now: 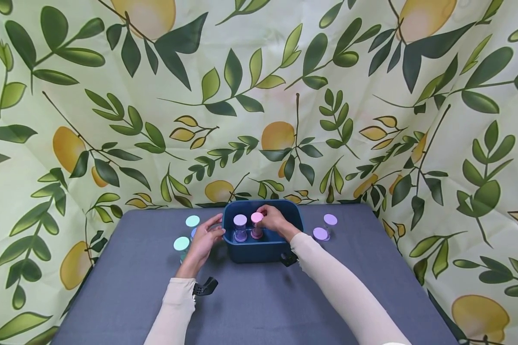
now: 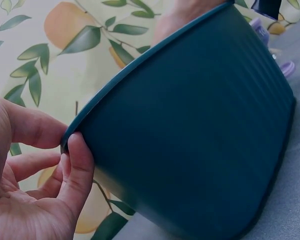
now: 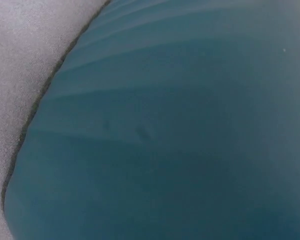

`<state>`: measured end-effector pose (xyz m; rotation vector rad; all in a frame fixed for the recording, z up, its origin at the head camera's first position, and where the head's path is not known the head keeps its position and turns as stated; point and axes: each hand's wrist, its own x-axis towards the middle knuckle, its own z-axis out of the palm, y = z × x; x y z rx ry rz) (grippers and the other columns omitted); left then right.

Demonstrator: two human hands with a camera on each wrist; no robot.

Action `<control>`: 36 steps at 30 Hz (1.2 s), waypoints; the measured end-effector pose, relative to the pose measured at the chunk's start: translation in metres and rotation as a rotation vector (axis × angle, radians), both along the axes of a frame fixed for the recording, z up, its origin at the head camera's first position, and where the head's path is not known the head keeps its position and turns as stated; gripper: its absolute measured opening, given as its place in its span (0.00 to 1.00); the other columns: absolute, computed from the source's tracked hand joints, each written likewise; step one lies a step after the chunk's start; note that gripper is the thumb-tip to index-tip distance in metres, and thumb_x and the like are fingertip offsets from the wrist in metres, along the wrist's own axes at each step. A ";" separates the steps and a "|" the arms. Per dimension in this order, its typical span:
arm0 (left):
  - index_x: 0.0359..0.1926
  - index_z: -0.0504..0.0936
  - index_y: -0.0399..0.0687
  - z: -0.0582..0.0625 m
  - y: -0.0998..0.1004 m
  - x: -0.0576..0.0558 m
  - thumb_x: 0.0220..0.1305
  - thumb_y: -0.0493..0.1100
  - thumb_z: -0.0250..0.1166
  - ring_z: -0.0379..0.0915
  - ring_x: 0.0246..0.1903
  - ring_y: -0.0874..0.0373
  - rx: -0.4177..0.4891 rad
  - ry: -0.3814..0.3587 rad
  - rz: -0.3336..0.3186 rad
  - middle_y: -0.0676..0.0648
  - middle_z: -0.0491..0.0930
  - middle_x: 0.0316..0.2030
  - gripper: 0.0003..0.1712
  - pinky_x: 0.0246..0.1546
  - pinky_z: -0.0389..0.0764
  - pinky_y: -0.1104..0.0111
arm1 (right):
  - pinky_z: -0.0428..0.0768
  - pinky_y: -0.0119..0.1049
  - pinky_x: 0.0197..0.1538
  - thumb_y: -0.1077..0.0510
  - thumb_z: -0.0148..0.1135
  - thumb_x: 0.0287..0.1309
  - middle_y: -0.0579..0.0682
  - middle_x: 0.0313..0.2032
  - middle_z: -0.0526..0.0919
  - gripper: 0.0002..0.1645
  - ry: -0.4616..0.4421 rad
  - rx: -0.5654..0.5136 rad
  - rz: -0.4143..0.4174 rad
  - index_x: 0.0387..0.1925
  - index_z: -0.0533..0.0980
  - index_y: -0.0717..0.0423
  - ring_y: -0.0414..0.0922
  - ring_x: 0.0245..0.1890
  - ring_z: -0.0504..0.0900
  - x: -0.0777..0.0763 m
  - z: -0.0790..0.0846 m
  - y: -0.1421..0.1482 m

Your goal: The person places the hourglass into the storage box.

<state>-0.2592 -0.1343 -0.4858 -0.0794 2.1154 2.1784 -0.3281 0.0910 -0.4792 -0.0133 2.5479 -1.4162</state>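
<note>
A dark blue bin (image 1: 259,253) stands on the table. Inside it are a purple-capped sand timer (image 1: 240,228) and, beside that to the right, a pink-capped sand timer (image 1: 256,219), both upright. My right hand (image 1: 274,220) reaches over the bin's right part and grips the pink timer near its top with thumb and fingers. The left hand (image 1: 204,242) is at the bin's left end; in the left wrist view its thumb (image 2: 81,162) lies on the outer wall and the index finger reaches behind, pinching the rim (image 2: 97,100). Only the bin's ribbed wall (image 3: 155,125) fills the right wrist view.
Left of the bin are a green-capped timer (image 1: 182,244), another pale green cap (image 1: 192,221) and a blue one (image 1: 193,233) partly behind the left hand. Two lilac caps (image 1: 321,234) (image 1: 330,219) are at the right. A leaf-patterned cloth (image 1: 241,120) hangs behind the grey table (image 1: 250,306).
</note>
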 end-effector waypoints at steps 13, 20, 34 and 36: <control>0.69 0.68 0.40 -0.001 0.002 -0.001 0.64 0.29 0.57 0.73 0.48 0.53 0.033 0.002 0.013 0.39 0.69 0.61 0.31 0.37 0.78 0.75 | 0.78 0.44 0.52 0.63 0.73 0.49 0.55 0.43 0.81 0.27 0.113 0.197 0.051 0.51 0.74 0.58 0.49 0.43 0.77 0.008 0.004 0.002; 0.69 0.68 0.42 0.000 0.002 0.000 0.64 0.29 0.56 0.72 0.52 0.48 0.032 0.000 0.011 0.40 0.69 0.61 0.31 0.37 0.78 0.75 | 0.78 0.44 0.54 0.60 0.75 0.47 0.54 0.47 0.81 0.30 0.162 0.174 0.059 0.53 0.74 0.57 0.48 0.46 0.79 0.013 0.013 0.010; 0.69 0.68 0.41 -0.001 0.002 0.000 0.64 0.28 0.56 0.73 0.51 0.50 0.036 0.004 0.015 0.38 0.68 0.61 0.31 0.37 0.78 0.75 | 0.74 0.50 0.63 0.58 0.73 0.51 0.56 0.55 0.81 0.30 0.211 0.071 0.076 0.57 0.74 0.56 0.53 0.58 0.79 0.028 0.037 0.033; 0.69 0.68 0.41 -0.001 0.002 0.000 0.64 0.28 0.56 0.73 0.51 0.49 0.036 0.000 0.019 0.39 0.68 0.61 0.31 0.37 0.78 0.75 | 0.73 0.50 0.63 0.58 0.73 0.51 0.56 0.56 0.80 0.30 0.228 0.068 0.080 0.57 0.74 0.55 0.53 0.59 0.79 0.030 0.038 0.036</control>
